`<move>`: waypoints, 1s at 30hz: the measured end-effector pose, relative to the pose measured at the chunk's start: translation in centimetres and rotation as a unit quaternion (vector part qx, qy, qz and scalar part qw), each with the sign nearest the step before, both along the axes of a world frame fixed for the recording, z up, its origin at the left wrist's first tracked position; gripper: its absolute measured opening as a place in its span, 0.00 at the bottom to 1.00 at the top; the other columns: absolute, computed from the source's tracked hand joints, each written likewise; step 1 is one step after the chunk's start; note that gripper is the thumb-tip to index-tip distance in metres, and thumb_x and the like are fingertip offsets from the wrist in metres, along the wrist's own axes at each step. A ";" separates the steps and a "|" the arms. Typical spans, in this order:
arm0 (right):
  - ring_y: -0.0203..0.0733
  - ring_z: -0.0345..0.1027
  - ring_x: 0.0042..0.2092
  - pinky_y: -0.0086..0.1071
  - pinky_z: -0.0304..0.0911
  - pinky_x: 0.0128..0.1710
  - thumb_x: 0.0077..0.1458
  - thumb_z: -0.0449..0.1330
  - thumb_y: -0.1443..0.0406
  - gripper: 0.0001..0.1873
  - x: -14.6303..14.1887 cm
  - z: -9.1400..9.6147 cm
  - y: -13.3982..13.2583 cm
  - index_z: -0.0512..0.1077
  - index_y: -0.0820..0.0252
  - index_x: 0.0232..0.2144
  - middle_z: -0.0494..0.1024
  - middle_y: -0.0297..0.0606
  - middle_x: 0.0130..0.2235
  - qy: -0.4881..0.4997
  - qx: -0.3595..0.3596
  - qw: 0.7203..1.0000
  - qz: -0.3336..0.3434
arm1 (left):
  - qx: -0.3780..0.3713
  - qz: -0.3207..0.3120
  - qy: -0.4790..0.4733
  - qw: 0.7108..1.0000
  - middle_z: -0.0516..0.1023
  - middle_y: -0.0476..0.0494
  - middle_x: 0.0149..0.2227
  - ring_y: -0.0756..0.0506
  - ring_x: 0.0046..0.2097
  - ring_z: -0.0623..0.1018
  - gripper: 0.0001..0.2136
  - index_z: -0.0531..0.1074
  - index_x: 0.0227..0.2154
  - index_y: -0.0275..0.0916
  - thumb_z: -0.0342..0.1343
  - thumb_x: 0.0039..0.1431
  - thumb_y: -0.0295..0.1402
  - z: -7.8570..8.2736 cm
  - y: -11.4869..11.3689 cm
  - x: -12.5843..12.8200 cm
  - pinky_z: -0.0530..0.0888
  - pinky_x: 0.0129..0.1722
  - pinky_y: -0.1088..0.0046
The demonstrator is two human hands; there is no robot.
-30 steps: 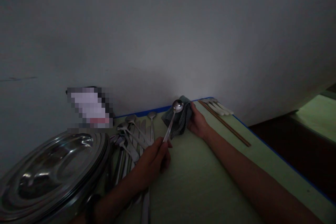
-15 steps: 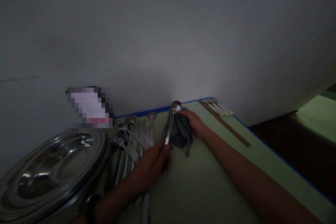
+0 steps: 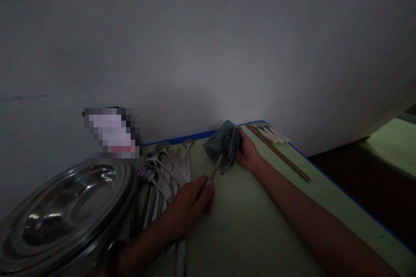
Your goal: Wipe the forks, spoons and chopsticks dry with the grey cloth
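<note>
My left hand (image 3: 190, 201) is closed around the handle of a metal spoon (image 3: 215, 172). The spoon's bowl is hidden inside a grey-blue cloth (image 3: 224, 145). That cloth is gripped by my right hand (image 3: 248, 153), which wraps it round the spoon's upper end near the far edge of the green table (image 3: 247, 225). Both hands are above the table, close to the white wall.
Several spoons and knives (image 3: 165, 169) lie in a row to the left of my left hand. A stack of round steel trays (image 3: 65, 207) fills the lower left. Wooden chopsticks (image 3: 277, 152) and white spoons (image 3: 271, 132) lie at the far right corner. A blurred box (image 3: 110, 132) stands against the wall.
The spoon's bowl, bare before, is now covered by the cloth. My right hand has lifted the cloth up round it; my left hand moved slightly down and right.
</note>
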State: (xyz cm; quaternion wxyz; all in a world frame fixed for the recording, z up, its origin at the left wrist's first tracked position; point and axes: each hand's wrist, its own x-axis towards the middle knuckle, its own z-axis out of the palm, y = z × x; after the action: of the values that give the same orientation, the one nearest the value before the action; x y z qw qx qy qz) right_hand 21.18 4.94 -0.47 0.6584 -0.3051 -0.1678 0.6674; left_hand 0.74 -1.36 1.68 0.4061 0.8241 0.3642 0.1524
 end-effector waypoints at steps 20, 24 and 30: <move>0.38 0.71 0.31 0.36 0.64 0.40 0.37 0.66 0.63 0.12 -0.7 -0.7 -0.7 0.73 0.60 0.28 0.78 0.33 0.29 -0.197 0.095 0.976 0.006 | -0.018 0.016 0.005 1.000 0.68 0.54 0.20 0.51 0.24 0.70 0.18 0.63 0.23 0.39 0.37 0.64 0.40 -0.3 0.1 0.1 0.64 0.30 0.76; 0.39 0.70 0.35 0.35 0.62 0.42 0.43 0.62 0.56 0.15 -1.4 -0.9 -0.8 0.74 0.60 0.30 0.78 0.35 0.31 -0.325 0.087 0.940 -0.051 | -0.019 0.038 -0.001 0.999 0.67 0.54 0.20 0.51 0.24 0.69 0.17 0.62 0.23 0.39 0.37 0.64 0.40 -0.3 0.2 0.2 0.63 0.28 0.76; 0.42 0.70 0.34 0.35 0.63 0.37 0.44 0.59 0.50 0.21 -2.4 -0.8 -1.1 0.74 0.62 0.29 0.78 0.37 0.30 -0.389 0.046 0.918 -0.059 | -0.024 0.057 0.006 0.998 0.66 0.55 0.18 0.51 0.22 0.68 0.16 0.60 0.23 0.40 0.36 0.63 0.40 -0.2 0.4 0.5 0.63 0.26 0.76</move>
State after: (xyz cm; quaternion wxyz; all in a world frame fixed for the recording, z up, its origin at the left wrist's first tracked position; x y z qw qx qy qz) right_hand 18.76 3.86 -1.28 0.5929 -0.5194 -0.4226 0.4474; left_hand 1.22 -0.98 1.52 0.4147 0.7927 0.4165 0.1617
